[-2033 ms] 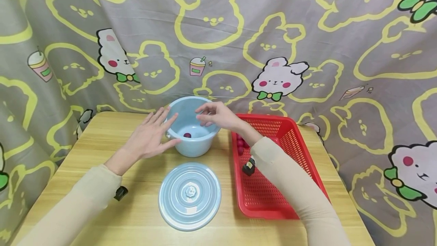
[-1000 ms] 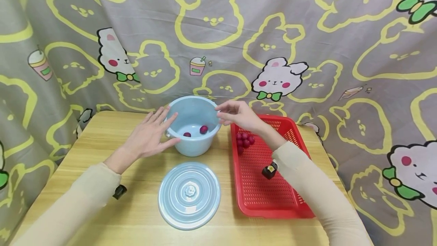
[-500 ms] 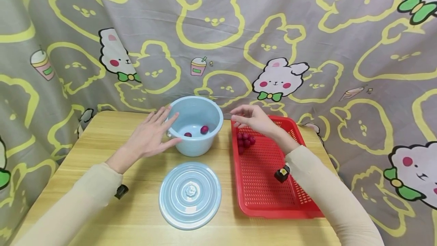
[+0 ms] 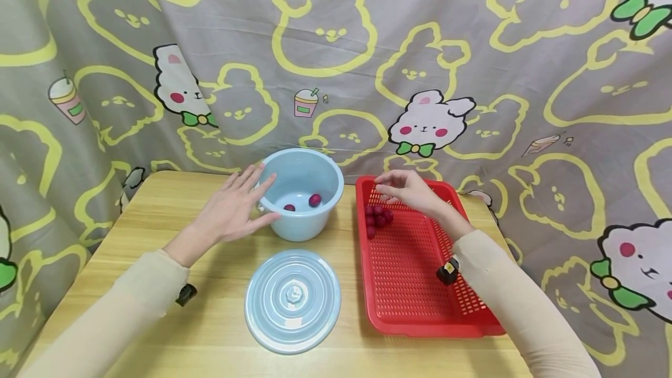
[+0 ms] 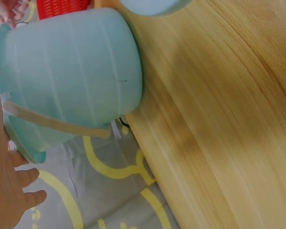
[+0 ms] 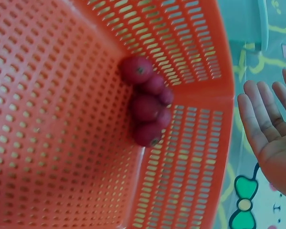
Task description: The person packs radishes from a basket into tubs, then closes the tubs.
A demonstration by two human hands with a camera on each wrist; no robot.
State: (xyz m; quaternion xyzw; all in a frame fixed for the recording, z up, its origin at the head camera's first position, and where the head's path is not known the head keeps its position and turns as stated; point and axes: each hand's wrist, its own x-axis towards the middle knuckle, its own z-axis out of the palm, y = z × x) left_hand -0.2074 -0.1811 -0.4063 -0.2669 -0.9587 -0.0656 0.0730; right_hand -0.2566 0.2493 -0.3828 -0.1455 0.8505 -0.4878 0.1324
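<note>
With right hand [image 4: 408, 190] raised over the far end of the red basket [image 4: 404, 276], forearm [image 4: 504, 282] angled in from the lower right, fingers relaxed, thumb apart. Near a cluster of plum-like fruits [image 4: 379, 220] in the basket's far left corner. With left hand [image 4: 231, 210] spread at the left rim of the pale blue bucket [image 4: 297, 228]; cannot tell whether touching. With two more fruits [image 4: 315, 200] inside.
</note>
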